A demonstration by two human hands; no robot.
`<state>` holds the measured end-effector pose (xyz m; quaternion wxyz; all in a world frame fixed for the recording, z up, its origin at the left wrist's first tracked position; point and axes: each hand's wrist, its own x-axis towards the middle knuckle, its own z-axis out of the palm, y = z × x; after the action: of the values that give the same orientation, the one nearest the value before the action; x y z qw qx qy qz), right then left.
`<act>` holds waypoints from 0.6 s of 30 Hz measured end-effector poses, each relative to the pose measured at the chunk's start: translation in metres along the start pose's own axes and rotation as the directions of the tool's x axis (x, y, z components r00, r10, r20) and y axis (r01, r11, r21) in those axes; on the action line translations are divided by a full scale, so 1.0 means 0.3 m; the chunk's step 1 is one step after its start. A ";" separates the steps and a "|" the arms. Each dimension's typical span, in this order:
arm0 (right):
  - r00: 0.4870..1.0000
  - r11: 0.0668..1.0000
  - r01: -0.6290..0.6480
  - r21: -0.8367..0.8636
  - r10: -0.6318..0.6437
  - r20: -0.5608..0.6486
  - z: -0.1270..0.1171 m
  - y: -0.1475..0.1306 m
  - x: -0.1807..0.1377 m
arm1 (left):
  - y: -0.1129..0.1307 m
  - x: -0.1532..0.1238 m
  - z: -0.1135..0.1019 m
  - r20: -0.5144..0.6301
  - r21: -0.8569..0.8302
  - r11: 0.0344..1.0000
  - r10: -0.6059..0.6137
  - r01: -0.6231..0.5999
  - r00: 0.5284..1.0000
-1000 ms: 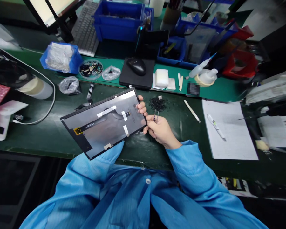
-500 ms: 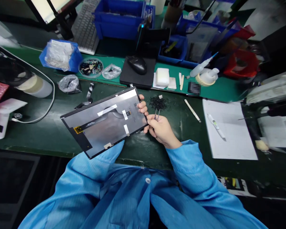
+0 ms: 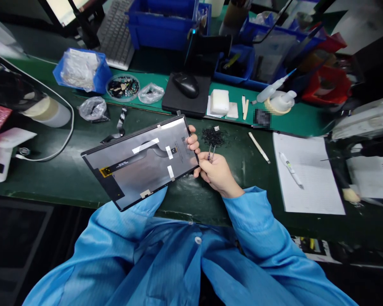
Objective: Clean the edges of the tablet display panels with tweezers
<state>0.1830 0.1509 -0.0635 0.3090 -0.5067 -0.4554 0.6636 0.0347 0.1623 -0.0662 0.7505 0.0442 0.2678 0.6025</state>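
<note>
A tablet-sized display panel (image 3: 140, 174) is held up tilted above the bench, its grey back with a flex cable and white tape strips facing me. My left hand (image 3: 192, 139) supports it from beneath; its fingertips curl round the right edge, and the palm is hidden behind the panel. My right hand (image 3: 217, 173) is closed at the panel's lower right corner, touching its edge. Metal tweezers (image 3: 211, 154) stick out of that hand, tips pointing away from me. Just beyond the tips lies a heap of thin black scraps (image 3: 213, 137).
A white stick (image 3: 259, 147) and a paper sheet (image 3: 306, 182) with a pen (image 3: 291, 170) lie to the right. Along the back stand a mouse (image 3: 185, 85), a dish of small parts (image 3: 123, 88) and blue bins (image 3: 162, 25). A white cable (image 3: 68, 131) loops at the left.
The view has shifted very slightly. Both hands keep their hold on the panel and tweezers, with almost no movement.
</note>
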 end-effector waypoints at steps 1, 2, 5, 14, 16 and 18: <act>1.000 1.000 0.003 0.000 -0.003 0.007 0.000 -0.001 -0.001 | -0.002 0.007 -0.002 -0.001 0.000 1.000 0.001 -0.001 1.000; 1.000 1.000 0.006 0.004 -0.006 0.015 0.000 -0.002 -0.001 | -0.002 0.015 -0.004 -0.003 0.001 1.000 0.000 0.000 1.000; 1.000 1.000 0.013 0.023 -0.013 0.022 0.002 -0.004 -0.002 | -0.001 0.041 -0.009 -0.011 0.003 1.000 -0.017 0.017 1.000; 1.000 1.000 0.007 0.017 -0.007 -0.004 0.003 -0.002 -0.001 | 0.027 0.003 -0.010 0.027 -0.002 0.998 -0.056 0.056 0.998; 1.000 1.000 0.011 0.028 -0.011 0.000 0.002 0.001 0.000 | 0.033 -0.009 -0.009 0.033 -0.004 0.999 -0.054 0.054 0.998; 1.000 1.000 0.013 0.022 -0.013 -0.005 0.000 0.006 0.002 | 0.030 -0.012 -0.011 0.036 -0.005 0.998 -0.055 0.055 0.998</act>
<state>0.1830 0.1507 -0.0655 0.3199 -0.5018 -0.4508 0.6653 0.0247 0.1606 -0.0642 0.7716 0.0453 0.2535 0.5816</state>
